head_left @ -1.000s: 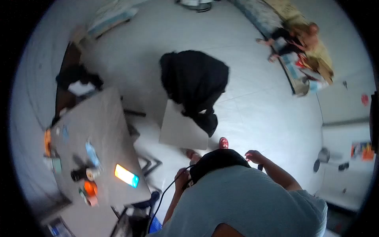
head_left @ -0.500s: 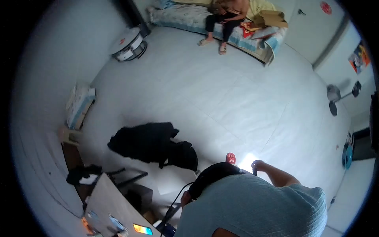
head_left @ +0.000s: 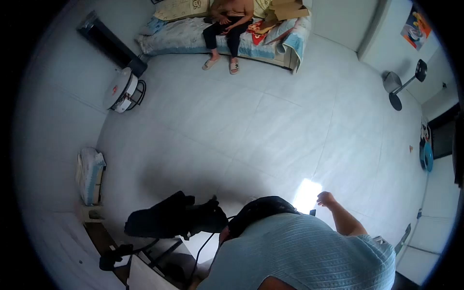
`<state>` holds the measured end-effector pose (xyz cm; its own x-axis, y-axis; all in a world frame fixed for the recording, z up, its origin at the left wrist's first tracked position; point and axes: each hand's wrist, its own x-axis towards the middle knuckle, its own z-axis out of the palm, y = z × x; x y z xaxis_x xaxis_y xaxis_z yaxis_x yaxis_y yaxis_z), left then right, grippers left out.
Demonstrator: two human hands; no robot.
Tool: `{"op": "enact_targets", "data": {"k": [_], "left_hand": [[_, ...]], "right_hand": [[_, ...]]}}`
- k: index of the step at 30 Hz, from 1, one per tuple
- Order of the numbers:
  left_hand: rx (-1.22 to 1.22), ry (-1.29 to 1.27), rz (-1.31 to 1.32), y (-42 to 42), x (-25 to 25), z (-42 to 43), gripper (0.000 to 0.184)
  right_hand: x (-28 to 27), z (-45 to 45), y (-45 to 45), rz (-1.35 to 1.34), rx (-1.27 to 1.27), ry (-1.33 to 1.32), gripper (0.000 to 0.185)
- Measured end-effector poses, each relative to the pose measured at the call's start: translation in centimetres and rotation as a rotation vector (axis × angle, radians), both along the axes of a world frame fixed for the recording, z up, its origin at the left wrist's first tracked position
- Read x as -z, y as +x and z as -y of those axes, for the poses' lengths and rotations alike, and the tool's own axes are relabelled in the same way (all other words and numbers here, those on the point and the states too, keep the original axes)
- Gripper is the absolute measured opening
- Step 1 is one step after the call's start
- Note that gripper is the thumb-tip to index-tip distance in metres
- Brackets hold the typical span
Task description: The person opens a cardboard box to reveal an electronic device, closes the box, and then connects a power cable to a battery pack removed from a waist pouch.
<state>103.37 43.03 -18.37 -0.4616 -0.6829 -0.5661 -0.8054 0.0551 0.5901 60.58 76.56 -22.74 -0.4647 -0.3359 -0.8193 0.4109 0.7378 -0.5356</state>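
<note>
My right hand (head_left: 326,199) hangs beside my body at the lower right, fingers loosely bent and nothing visible in it. A small dark piece (head_left: 312,212) sticks out near it, by my waist. Only a sliver of my left hand (head_left: 224,235) shows between my body and a black cloth item (head_left: 176,216); its fingers are hidden. The black item lies left of me, above a pale surface (head_left: 205,245). A black cable (head_left: 199,252) runs down beside my left side.
A person (head_left: 227,26) sits on a bed (head_left: 179,41) at the top. A round white appliance (head_left: 124,90) and a dark tower (head_left: 112,44) stand upper left. A table corner (head_left: 145,276) is lower left. A pedal-like stand (head_left: 395,100) is at right.
The view has swung right and away from the table. The bed and seated person have shifted left in view, and the black item now appears lower. My left hand is more hidden.
</note>
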Motion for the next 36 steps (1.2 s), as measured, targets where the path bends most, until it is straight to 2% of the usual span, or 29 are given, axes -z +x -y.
{"op": "enact_targets", "data": {"k": [1, 3, 5, 6, 8, 9, 11, 12, 14, 15, 16, 18, 19, 21, 23, 24, 25, 27, 28, 29, 31, 33, 34, 35, 36], "left_hand": [[0.018, 0.001, -0.002, -1.2, 0.0, 1.0, 0.029], [0.044, 0.007, -0.011, -3.4, 0.2, 2.8, 0.029], [0.068, 0.017, -0.011, -5.9, 0.3, 4.7, 0.029], [0.079, 0.020, -0.014, -7.3, 0.4, 5.7, 0.029], [0.102, 0.023, -0.019, -10.0, 0.9, 8.0, 0.029], [0.116, 0.027, -0.023, -11.5, 1.1, 9.4, 0.029], [0.141, 0.026, -0.027, -14.5, 1.6, 12.5, 0.029], [0.154, 0.027, -0.028, -16.1, 1.7, 14.1, 0.029], [0.185, 0.026, -0.031, -19.3, 1.5, 17.5, 0.029], [0.200, 0.021, -0.031, -21.0, 1.3, 19.2, 0.029], [0.214, 0.014, -0.032, -22.8, 0.9, 21.0, 0.029], [0.245, -0.002, -0.022, -26.0, 0.4, 24.0, 0.029], [0.253, -0.004, -0.019, -27.3, 0.1, 25.3, 0.029], [0.259, 0.007, -0.002, -30.7, -1.5, 27.7, 0.029], [0.237, 0.052, -0.020, -33.7, -2.9, 30.0, 0.028], [0.233, 0.069, -0.072, -34.3, -1.1, 31.2, 0.027], [0.235, 0.067, -0.066, -35.7, -0.6, 32.5, 0.027], [0.280, 0.034, -0.064, -38.3, 0.1, 34.1, 0.027], [0.256, 0.062, -0.048, -40.4, -0.7, 34.9, 0.027], [0.249, 0.053, -0.052, -42.0, -0.4, 35.5, 0.027], [0.235, 0.021, -0.133, -43.9, 0.8, 36.4, 0.026], [0.232, 0.023, -0.109, -47.2, 0.8, 37.5, 0.026], [0.226, 0.026, -0.103, -49.0, 0.5, 38.1, 0.026], [0.220, 0.029, -0.096, -50.7, 0.1, 38.4, 0.026], [0.216, 0.034, -0.093, -52.2, -0.1, 38.7, 0.026]], "right_hand": [[1.7, -0.6, 0.4, 0.045, 0.057, -0.050, 0.020], [5.4, -2.1, 1.3, -0.056, -0.176, -0.314, 0.016], [5.9, -1.1, 2.2, -0.264, -0.416, -0.229, 0.014], [6.3, -0.8, 2.0, -0.266, -0.411, -0.225, 0.014], [9.1, -0.2, 0.9, -0.343, -0.579, -0.237, 0.013], [8.0, 1.3, -0.2, -0.343, -0.574, -0.234, 0.013], [4.4, 5.2, -3.3, -0.124, -0.475, 0.039, 0.017], [3.4, 6.7, -4.7, -0.129, -0.471, 0.044, 0.017], [1.4, 10.1, -7.6, -0.026, -0.180, 0.097, 0.017], [2.5, 10.8, -9.2, -0.028, -0.178, 0.099, 0.017], [6.9, 10.1, -11.3, -0.231, -0.315, -0.230, 0.018], [6.0, 13.6, -14.5, 0.229, 0.264, -0.313, 0.018], [0.1, 17.2, -15.4, 0.066, 0.236, -0.254, 0.021], [-3.7, 21.6, -17.8, 0.054, 0.287, -0.224, 0.020], [-5.8, 24.4, -19.0, 0.044, 0.241, -0.191, 0.021], [-6.0, 25.6, -20.2, 0.022, 0.189, -0.162, 0.022], [-2.9, 25.0, -21.0, 0.174, 0.295, -0.232, 0.021], [-0.8, 23.8, -22.1, -0.148, 0.008, -0.620, 0.019], [6.3, 21.5, -23.0, 0.041, 0.072, -0.291, 0.020], [6.9, 21.3, -24.4, -0.129, -0.149, -0.295, 0.018], [6.7, 22.9, -28.4, -0.096, -0.437, 0.090, 0.014], [7.1, 23.0, -32.1, -0.298, -0.645, 0.066, 0.011], [7.4, 22.9, -34.5, -0.510, -0.841, -0.085, 0.011], [8.1, 23.4, -36.3, -0.042, -0.047, -0.241, 0.014], [5.9, 25.0, -38.7, 0.008, 0.066, -0.159, 0.016]]}}
